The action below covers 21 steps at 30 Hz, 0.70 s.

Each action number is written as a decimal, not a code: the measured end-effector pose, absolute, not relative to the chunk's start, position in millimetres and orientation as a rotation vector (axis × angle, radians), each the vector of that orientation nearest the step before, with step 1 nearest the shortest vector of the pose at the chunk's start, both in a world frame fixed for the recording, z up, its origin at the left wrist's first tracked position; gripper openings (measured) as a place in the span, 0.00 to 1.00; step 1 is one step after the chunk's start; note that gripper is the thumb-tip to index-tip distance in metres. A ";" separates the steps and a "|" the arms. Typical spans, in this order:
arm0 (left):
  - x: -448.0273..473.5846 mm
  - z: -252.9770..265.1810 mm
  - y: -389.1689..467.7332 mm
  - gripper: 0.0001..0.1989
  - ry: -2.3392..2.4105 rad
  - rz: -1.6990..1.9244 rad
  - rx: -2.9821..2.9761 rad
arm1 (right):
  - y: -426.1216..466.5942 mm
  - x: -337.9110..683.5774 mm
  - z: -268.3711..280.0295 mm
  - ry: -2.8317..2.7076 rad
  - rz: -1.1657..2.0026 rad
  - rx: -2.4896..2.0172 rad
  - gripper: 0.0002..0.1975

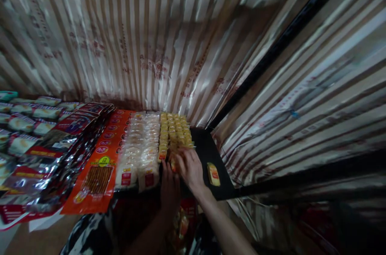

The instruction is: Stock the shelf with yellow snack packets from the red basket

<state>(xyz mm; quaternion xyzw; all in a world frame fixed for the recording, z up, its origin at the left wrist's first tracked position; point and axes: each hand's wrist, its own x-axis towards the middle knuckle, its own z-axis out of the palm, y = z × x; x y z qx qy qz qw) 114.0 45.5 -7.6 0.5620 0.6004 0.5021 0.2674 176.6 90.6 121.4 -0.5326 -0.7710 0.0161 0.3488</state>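
R hand (191,168) curled at yellow pkts (175,126), blurred; L hand (170,184) alongside, in shadow; can't tell if either grips. Dim pkts (182,225) betw. forearms (221,219), cut off.

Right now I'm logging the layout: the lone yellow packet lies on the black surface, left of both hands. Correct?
The side is wrong: the head view shows the lone yellow packet on the black surface, right of the left hand and the right hand.

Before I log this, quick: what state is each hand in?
Left hand: beside a small packet; grip cannot be told.
Right hand: curled over it; hold unclear.
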 end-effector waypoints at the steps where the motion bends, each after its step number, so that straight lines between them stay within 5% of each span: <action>1: 113.3 -7.4 45.6 0.27 1.617 1.339 1.521 | 77.2 181.3 115.0 -1.924 0.081 -1.435 0.11; 10: 101.0 -7.0 45.2 0.27 1.559 1.330 1.504 | 30.5 186.4 38.4 -1.838 0.281 -1.451 0.17; 21: 93.4 -14.5 44.0 0.26 1.539 1.407 1.479 | 36.5 175.3 23.0 -1.658 0.228 -1.510 0.18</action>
